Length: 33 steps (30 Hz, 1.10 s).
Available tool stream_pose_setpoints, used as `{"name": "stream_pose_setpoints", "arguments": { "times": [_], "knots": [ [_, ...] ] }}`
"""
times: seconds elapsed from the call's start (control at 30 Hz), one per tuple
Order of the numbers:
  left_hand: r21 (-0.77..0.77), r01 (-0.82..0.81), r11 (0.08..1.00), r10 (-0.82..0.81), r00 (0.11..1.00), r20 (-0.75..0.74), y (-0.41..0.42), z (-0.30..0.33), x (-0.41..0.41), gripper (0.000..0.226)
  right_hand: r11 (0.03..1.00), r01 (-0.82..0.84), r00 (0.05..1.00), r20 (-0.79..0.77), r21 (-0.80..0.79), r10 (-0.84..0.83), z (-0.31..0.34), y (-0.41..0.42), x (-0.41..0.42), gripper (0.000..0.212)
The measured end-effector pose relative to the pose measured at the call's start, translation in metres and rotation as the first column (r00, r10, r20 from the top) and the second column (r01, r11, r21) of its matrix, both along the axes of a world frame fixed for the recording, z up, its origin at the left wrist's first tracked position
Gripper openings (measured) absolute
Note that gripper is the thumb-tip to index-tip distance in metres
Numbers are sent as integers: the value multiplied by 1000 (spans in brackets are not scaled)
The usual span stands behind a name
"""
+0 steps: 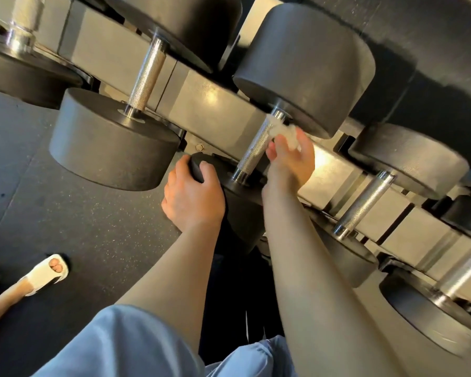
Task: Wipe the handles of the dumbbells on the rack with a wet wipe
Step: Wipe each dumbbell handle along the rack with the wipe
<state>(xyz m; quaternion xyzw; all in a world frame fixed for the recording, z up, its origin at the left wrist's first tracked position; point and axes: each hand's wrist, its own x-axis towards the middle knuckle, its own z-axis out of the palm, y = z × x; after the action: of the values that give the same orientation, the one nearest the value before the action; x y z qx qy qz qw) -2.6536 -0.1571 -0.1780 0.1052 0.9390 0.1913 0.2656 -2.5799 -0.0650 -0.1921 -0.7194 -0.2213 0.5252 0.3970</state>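
A row of black round-headed dumbbells lies on a grey metal rack [218,104]. The middle dumbbell has a knurled steel handle [252,149]. My right hand [291,159] holds a crumpled white wet wipe [286,133] against the upper end of that handle, close to the far weight head [305,69]. My left hand [193,194] grips the rim of the same dumbbell's near weight head [242,205], fingers curled over its edge. The dumbbell to the left shows its bare handle [147,77]. Another bare handle [365,205] lies to the right.
Dark speckled rubber flooring [79,221] spreads at the left. A foot in a white open-toed sandal [45,273] stands on it at the lower left. More dumbbells fill the rack at the far left and lower right. An upper rack shelf [433,50] overhangs at the top right.
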Motion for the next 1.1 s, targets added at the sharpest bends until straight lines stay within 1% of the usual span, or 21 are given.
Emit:
{"name": "stream_pose_setpoints", "arguments": {
  "times": [0.03,0.07,0.17,0.23,0.33,0.4,0.47,0.5,0.53,0.6,0.63,0.7,0.8,0.9,1.0,1.07,1.1],
  "knots": [
    [5,1,1000,-1,1000,-1,0,0,0,52,990,114,987,-105,-83,-122,1,0,-3,35],
    [9,4,1000,-4,1000,-4,0,0,0,52,984,140,982,-111,-109,-152,2,3,-5,36],
    [11,14,1000,-14,1000,-9,0,0,0,53,989,113,993,-22,-96,-116,-1,17,-9,34],
    [9,8,1000,-8,1000,-7,0,0,0,50,987,110,994,3,-121,-110,0,21,-11,31],
    [13,0,1000,0,1000,3,0,2,0,45,982,91,992,-65,-166,-104,5,25,-20,24],
    [9,1,1000,-1,1000,4,0,2,0,45,981,11,996,-88,-196,-28,5,28,-24,20],
    [8,2,1000,-2,1000,5,1,2,0,45,966,-58,983,-181,-250,12,6,28,-24,10],
    [7,1,1000,-1,1000,5,1,3,0,45,956,-86,967,-254,-282,12,8,27,-21,11],
    [7,-1,1000,1,1000,2,1,2,0,45,945,-114,946,-324,-307,9,9,28,-18,21],
    [6,-6,1000,6,1000,-1,1,2,0,46,930,-170,924,-381,-326,35,11,29,-11,35],
    [3,-6,1000,6,1000,-2,1,2,0,47,929,-188,920,-389,-319,52,9,30,-7,37],
    [10,-9,1000,9,1000,-6,1,2,1,49,932,-210,898,-435,-296,64,2,31,-1,32],
    [9,-15,1000,15,1000,-6,0,2,2,51,926,-243,846,-529,-289,57,-10,33,8,36],
    [5,-19,1000,20,1000,-5,2,2,1,47,895,-285,829,-557,-342,51,-16,45,8,38],
    [-1,-11,1000,11,1000,-9,2,2,1,49,879,-273,838,-546,-390,18,-12,50,3,43],
    [5,-10,1000,10,1000,-6,1,2,1,55,899,-256,854,-518,-356,38,-9,47,4,40],
    [8,-14,1000,14,1000,-5,1,2,1,58,905,-268,868,-489,-330,79,-6,44,5,36]
  ]
}}
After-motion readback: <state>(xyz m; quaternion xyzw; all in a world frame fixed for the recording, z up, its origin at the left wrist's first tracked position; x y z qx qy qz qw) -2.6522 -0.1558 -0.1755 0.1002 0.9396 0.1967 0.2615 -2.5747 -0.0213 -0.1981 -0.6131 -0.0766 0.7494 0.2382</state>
